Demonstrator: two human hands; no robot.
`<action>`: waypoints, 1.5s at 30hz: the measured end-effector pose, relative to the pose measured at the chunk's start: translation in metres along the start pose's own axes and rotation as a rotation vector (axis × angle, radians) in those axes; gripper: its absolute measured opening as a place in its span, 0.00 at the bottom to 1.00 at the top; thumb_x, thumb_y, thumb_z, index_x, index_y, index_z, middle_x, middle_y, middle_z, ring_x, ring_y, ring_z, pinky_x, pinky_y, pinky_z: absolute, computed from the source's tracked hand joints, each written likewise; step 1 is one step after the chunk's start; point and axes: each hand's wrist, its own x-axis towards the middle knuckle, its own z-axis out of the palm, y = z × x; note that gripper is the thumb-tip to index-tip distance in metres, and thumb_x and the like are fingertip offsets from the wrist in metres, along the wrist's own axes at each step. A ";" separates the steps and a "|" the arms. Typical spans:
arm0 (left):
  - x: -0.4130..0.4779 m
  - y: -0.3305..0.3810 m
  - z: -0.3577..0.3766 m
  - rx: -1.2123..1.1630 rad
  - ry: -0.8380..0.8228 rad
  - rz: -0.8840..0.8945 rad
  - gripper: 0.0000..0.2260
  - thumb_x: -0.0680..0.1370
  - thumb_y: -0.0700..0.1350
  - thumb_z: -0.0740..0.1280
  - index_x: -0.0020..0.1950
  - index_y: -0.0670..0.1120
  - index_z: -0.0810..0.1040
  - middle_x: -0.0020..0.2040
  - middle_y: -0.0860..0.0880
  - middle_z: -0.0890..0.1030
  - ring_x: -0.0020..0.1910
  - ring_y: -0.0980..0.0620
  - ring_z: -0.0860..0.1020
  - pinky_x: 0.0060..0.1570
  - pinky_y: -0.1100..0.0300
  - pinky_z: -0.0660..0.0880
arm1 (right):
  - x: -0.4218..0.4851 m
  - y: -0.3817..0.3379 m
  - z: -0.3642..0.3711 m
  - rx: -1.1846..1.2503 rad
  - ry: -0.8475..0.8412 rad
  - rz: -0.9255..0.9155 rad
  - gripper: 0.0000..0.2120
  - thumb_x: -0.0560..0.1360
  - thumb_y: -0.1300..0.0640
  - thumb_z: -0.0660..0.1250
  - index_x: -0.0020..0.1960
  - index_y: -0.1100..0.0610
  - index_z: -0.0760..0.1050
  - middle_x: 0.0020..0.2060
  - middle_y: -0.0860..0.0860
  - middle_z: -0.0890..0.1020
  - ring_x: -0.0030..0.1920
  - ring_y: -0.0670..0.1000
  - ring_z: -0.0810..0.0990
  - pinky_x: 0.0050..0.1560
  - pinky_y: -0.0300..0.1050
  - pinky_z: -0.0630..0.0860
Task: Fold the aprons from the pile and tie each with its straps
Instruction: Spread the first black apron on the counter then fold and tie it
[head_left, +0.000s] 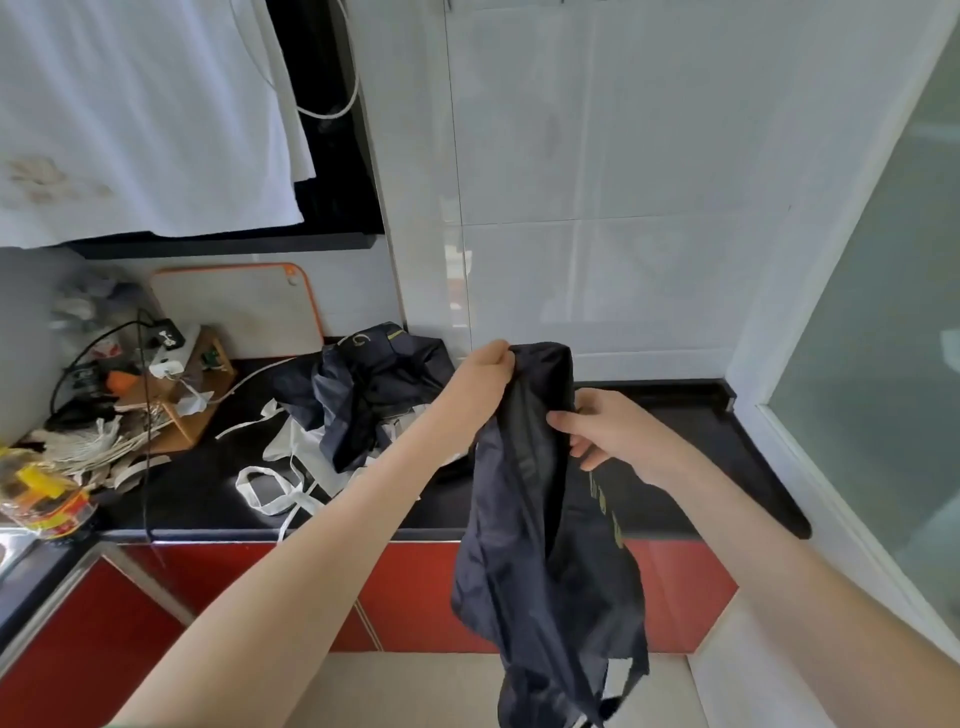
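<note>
The apron (540, 545) is a thin, dark navy, slightly glossy fabric, held in the air in front of the red, smooth cabinet doors (415, 587) and hanging in long vertical creases. Its lower end narrows to a crumpled tail with a dark flat strap (631, 670) looping out near the bottom edge of the view. Yellow print shows on one fold (not legible). Both forearms are bare and reach forward. The right hand (608, 436) sits at mid-height on the apron's right side, with its thumb laid flat on the fabric and its fingers curled in toward it, pinching a fold. The left hand (491, 364) is higher and farther out, its wrist extended, with fingertips pressed together and pinching the bunched top edge. Behind the apron runs the counter (701, 441), which is black, polished and straight-edged. On its left half lies the pile (363, 395), made up of rumpled navy aprons on top of a white one (296, 457) whose flat white straps trail in loops toward the counter's front edge. A pale, orange-rimmed board (239, 306) leans against the far wall (597, 156) of glossy white tiles.
</note>
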 end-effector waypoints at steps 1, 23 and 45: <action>0.002 -0.002 -0.001 -0.055 -0.002 -0.030 0.14 0.82 0.40 0.55 0.36 0.48 0.61 0.34 0.50 0.62 0.35 0.55 0.61 0.35 0.62 0.59 | 0.004 0.001 0.007 -0.022 0.018 -0.005 0.05 0.77 0.55 0.66 0.51 0.55 0.78 0.38 0.50 0.80 0.38 0.49 0.79 0.37 0.41 0.78; 0.053 -0.097 -0.057 -0.440 -0.043 -0.186 0.10 0.82 0.42 0.60 0.47 0.49 0.81 0.41 0.54 0.84 0.43 0.57 0.82 0.46 0.64 0.76 | 0.099 0.063 0.065 -0.477 0.421 0.135 0.17 0.84 0.55 0.49 0.50 0.61 0.75 0.42 0.55 0.80 0.43 0.58 0.77 0.39 0.50 0.70; 0.073 -0.187 -0.050 1.278 -0.185 0.028 0.17 0.83 0.56 0.53 0.57 0.46 0.75 0.47 0.46 0.82 0.48 0.44 0.81 0.46 0.52 0.75 | 0.059 0.130 -0.013 -0.650 0.617 0.147 0.12 0.83 0.58 0.55 0.42 0.61 0.66 0.34 0.52 0.75 0.37 0.55 0.72 0.29 0.47 0.60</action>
